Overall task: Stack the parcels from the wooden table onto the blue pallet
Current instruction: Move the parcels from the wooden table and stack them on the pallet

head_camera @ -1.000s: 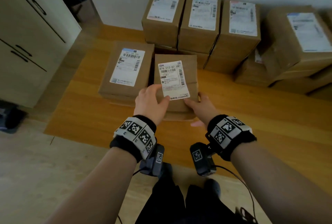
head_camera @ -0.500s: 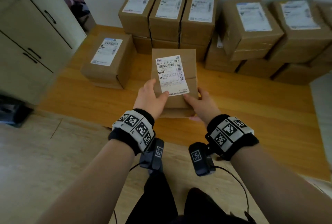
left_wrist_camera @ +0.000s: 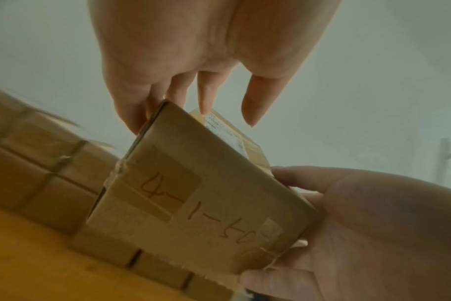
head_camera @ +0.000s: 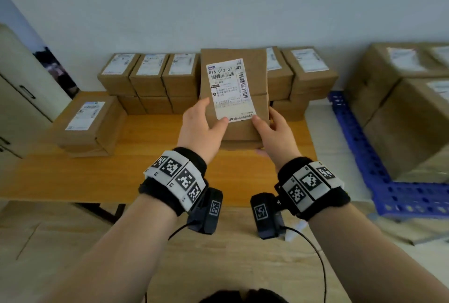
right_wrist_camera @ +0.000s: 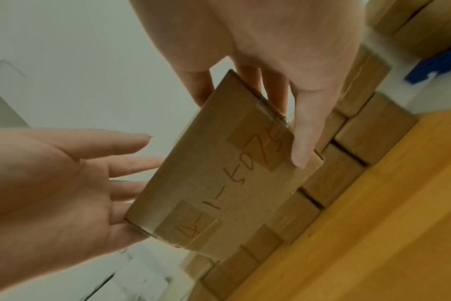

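Note:
I hold a brown cardboard parcel (head_camera: 233, 98) with a white shipping label in both hands, tilted up in the air above the wooden table (head_camera: 121, 176). My left hand (head_camera: 201, 127) grips its near left corner, thumb on the label. My right hand (head_camera: 274, 130) grips the near right corner, thumb on top as well. In the left wrist view the parcel (left_wrist_camera: 193, 193) shows red handwriting on its end face, with fingers along both sides. The right wrist view shows the same parcel (right_wrist_camera: 219, 183) end. The blue pallet (head_camera: 364, 157) lies on the floor to the right.
Several labelled parcels (head_camera: 150, 76) are stacked in rows along the table's back edge. Another stacked pair (head_camera: 87, 123) sits at the table's left. Large parcels (head_camera: 408, 113) stand on the pallet. A pale cabinet (head_camera: 21, 98) is at far left.
The parcel has risen off the table and tipped up in both hands. My view has swung right, bringing the blue pallet into sight.

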Available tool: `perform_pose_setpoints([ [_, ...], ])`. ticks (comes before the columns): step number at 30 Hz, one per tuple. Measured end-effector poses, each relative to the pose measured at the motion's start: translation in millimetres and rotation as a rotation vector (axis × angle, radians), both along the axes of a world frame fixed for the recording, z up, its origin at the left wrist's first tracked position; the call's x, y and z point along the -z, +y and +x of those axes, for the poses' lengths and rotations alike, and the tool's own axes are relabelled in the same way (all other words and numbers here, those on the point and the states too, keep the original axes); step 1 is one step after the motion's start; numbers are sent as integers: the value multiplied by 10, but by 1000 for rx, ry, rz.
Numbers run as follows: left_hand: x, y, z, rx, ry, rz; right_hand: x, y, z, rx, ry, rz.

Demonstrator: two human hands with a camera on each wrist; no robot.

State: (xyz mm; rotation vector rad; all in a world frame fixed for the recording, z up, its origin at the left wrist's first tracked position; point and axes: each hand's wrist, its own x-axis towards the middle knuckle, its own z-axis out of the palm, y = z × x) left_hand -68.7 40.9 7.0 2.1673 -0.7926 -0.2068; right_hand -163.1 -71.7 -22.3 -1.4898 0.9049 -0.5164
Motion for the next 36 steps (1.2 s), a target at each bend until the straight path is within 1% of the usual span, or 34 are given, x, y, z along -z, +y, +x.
perform_pose_setpoints([
  [2,-71,-145,-95,66,0,-22,-108,-88,-168,78,-30,-12],
  [5,-164,-334,-229,164,19,-70,-234,-191,-400,202,-29,-33],
  [7,-189,-445,-329,224,39,-109,-289,-253,-546,286,-25,-40],
  [10,-186,-630,-517,311,54,-175,-334,-346,-817,402,-75,-40],
  [13,-170,-822,-774,397,68,-228,-354,-419,-1164,468,-110,-66],
  [18,-244,-1193,-1240,525,98,-244,-384,-647,-1701,573,-189,-58],
  [24,-363,-1852,-1897,553,45,-294,-506,-1208,-2372,625,-323,-32],
  [28,-444,-2357,-2479,540,28,-321,-607,-1739,-2984,591,-283,-57],
  [31,-506,-2722,-2895,556,8,-317,-655,-2134,-3410,583,-328,-59],
  [36,-509,-3194,-3308,543,5,-304,-663,-2648,-3838,573,-306,-45],
])
